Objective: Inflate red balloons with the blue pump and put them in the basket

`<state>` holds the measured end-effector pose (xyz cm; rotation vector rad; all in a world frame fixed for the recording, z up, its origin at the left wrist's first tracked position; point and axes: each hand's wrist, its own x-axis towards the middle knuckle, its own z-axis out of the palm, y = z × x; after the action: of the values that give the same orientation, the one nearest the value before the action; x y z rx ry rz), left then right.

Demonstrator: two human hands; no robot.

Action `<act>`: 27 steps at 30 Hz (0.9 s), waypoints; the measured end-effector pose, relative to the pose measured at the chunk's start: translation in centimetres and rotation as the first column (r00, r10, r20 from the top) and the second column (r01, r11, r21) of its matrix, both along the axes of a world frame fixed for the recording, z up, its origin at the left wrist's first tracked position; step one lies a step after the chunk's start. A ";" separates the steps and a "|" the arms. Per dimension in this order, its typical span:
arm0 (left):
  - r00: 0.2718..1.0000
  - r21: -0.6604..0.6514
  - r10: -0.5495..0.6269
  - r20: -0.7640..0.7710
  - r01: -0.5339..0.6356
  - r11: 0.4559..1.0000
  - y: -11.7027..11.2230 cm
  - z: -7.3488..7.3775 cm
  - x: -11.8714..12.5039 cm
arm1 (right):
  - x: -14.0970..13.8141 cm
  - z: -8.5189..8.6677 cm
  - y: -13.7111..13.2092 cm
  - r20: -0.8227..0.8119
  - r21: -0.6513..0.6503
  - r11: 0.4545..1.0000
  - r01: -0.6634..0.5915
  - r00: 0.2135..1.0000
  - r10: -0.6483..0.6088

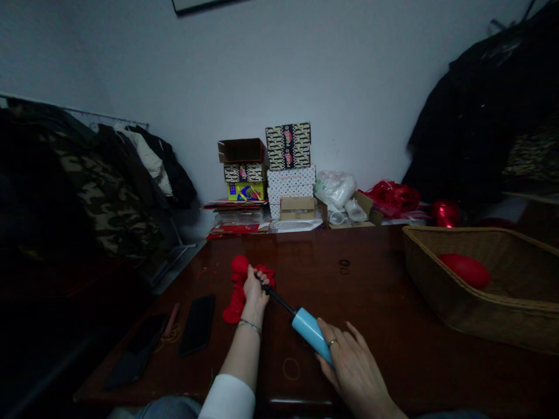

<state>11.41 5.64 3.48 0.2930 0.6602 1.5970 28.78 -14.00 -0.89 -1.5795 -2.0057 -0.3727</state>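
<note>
A light-blue balloon hand pump (309,331) with a black rod lies slantwise across my view. My right hand (353,362) grips its blue barrel, some fingers lying loosely stretched. At the pump's far end my left hand (254,286) is closed around the black tip, where a small, partly filled red balloon (240,265) bulges out past the fingers. The balloon's neck is hidden in that hand. Around and behind the left hand lies a heap of flat red balloons (236,305) on the brown table (375,326).
Right of the hands stands a wicker basket (471,314) holding a larger red balloon (465,269). Two dark phones (196,325) lie at the left. Black rings (345,263) and a rubber band (291,369) are on the table. Stacked boxes (288,151) line the wall.
</note>
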 end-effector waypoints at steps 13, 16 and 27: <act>0.975 0.059 -0.141 0.174 0.133 0.989 -2.0 1.4 0.5 | 0.4 2.2 -1.7 0.018 0.055 0.998 0.009 1.000 -0.010; 0.973 0.079 -0.144 0.179 0.132 0.988 -2.5 1.1 0.9 | -0.4 2.9 -1.3 0.025 0.020 0.999 0.045 0.999 -0.046; 0.980 0.079 -0.139 0.141 0.128 0.989 -3.8 0.1 2.4 | -3.0 4.5 1.5 0.166 -0.134 0.975 0.176 0.974 -0.153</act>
<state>13.78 1.80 3.56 0.2630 0.4630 1.4986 25.82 -12.48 3.66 -1.8689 -2.0643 -0.4304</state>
